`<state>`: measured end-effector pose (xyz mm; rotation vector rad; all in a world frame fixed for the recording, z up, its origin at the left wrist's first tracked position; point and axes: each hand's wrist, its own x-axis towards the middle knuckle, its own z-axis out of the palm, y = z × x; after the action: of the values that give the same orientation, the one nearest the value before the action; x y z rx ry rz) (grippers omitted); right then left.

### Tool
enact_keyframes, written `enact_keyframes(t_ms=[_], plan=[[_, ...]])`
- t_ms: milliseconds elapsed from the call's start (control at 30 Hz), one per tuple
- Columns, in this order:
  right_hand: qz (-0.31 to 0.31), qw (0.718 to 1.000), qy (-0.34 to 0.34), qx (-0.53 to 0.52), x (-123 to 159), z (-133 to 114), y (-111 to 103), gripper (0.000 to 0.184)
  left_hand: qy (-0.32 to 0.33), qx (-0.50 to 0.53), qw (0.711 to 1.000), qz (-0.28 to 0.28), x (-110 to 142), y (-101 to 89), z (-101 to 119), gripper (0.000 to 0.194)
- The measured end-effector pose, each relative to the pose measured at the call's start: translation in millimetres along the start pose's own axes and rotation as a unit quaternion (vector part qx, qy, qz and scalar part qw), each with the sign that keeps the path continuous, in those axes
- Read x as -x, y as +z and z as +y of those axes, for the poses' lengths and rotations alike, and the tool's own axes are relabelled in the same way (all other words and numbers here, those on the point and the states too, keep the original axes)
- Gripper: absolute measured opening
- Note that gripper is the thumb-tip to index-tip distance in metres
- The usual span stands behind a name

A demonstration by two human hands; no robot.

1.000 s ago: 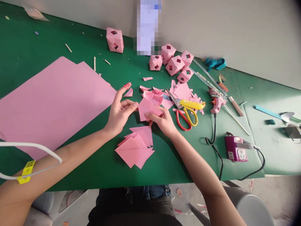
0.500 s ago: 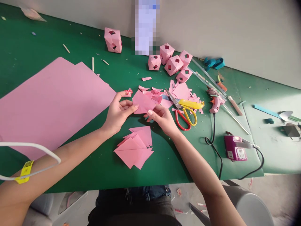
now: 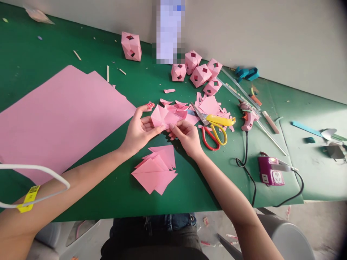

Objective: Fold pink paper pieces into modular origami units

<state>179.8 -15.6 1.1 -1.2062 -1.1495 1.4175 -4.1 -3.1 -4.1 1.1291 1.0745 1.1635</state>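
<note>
Between my two hands is a small piece of pink paper point(image 3: 164, 117), bent along creases so that its faces stand at angles. My left hand point(image 3: 139, 131) pinches its lower left edge with thumb and fingers; a red patterned wrap covers one fingertip. My right hand point(image 3: 187, 136) grips the lower right edge, its thumb close to the left one. Nearer my body lies a stack of cut pink paper pieces point(image 3: 154, 173). Curled pink pieces point(image 3: 180, 105) rest just beyond the held paper. Scissors point(image 3: 211, 131) with one red and one yellow handle lie right of my right hand.
Large pink sheets point(image 3: 62, 115) cover the left of the green table. Several pink paper polyhedra point(image 3: 200, 75) stand at the back. A yellow-handled cutter point(image 3: 221, 120) lies across the scissors. To the right are a glue gun point(image 3: 249, 117) with its cord and a purple power socket point(image 3: 271, 171).
The paper in my hands has gone from nearly flat to bent along its creases. Both thumbs have come closer together at its lower edge.
</note>
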Motion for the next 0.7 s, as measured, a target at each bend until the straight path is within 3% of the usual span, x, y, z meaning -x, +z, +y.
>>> enact_keyframes(t_ms=[133,267,433,700], plan=[[-0.035,0.999,0.006,-0.002,0.5,-1.6,-1.8,0.051,-0.009,0.018,1.0,0.007,-1.6,-1.6,-0.2,0.068],[-0.027,0.998,0.022,-0.044,-1.4,-0.9,-6.3,0.058,-0.004,0.017,1.0,-0.004,-1.2,-3.0,0.5,0.067],[-0.043,0.998,0.016,-0.047,-3.5,1.9,-11.6,0.045,-0.01,0.01,1.0,-0.011,1.1,-2.3,1.7,0.063],[-0.06,0.998,0.014,-0.027,-4.5,0.6,-13.9,0.045,-0.014,0.016,1.0,-0.016,0.4,-1.8,1.7,0.06]])
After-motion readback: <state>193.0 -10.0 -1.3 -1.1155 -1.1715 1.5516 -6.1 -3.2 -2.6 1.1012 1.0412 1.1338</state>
